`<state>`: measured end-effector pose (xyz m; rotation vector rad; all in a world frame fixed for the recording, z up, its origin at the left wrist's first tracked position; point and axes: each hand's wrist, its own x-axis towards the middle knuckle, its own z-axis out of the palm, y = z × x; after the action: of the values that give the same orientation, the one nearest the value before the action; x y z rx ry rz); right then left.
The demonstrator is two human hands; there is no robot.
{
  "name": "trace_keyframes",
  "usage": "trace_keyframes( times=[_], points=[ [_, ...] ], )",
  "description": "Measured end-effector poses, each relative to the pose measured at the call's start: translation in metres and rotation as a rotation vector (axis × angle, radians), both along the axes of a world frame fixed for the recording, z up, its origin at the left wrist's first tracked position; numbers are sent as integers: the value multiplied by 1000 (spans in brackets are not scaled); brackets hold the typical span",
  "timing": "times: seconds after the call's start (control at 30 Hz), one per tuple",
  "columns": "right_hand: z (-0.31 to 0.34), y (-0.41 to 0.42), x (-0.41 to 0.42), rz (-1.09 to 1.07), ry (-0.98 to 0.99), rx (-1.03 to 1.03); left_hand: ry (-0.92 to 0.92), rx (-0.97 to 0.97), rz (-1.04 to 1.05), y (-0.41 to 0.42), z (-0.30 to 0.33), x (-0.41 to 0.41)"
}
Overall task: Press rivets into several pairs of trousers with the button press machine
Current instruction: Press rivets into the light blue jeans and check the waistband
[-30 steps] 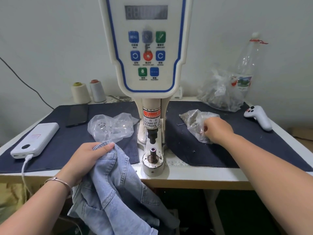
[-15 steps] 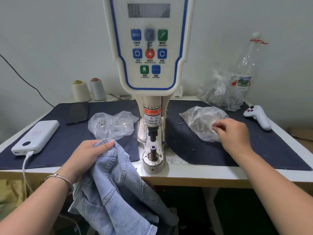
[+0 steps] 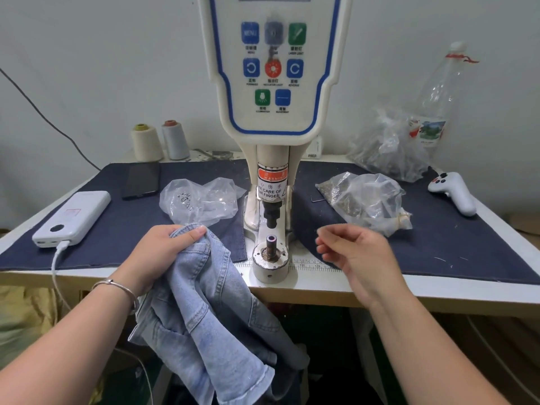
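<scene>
The button press machine stands mid-table, its punch raised above the lower die post. My left hand grips light blue denim trousers at the table's front edge, left of the die; the rest hangs below the table. My right hand hovers just right of the die. Its fingers are curled and its fingertips pinched on a tiny rivet, too small and blurred to see well. The clear bag of rivets lies behind this hand.
A second clear bag with a few metal parts lies left of the machine. A power bank with its cable, a phone, two thread cones, a larger bag, a bottle and a white controller ring the dark cloth mat.
My right hand has come out of the rivet bag and moved left and toward me, close to the die. My left hand has stayed on the trousers.
</scene>
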<state>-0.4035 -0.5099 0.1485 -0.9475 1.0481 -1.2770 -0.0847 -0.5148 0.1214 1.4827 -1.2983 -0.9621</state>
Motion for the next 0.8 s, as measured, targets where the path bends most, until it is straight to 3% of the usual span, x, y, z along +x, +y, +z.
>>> trace_keyframes(
  times=[0.2, 0.4, 0.7, 0.8],
  points=[
    [-1, 9, 19, 123, -220, 108, -11, -8, 0, 3, 2, -2],
    [-5, 0, -17, -132, 58, 38, -28, -14, 1, 4, 1, -4],
    [-16, 3, -37, -64, -398, 228, -12, -8, -19, 5, 1, -3],
    [-16, 0, -38, -82, -455, 253, -29, -7, -21, 5, 1, -3]
  ],
)
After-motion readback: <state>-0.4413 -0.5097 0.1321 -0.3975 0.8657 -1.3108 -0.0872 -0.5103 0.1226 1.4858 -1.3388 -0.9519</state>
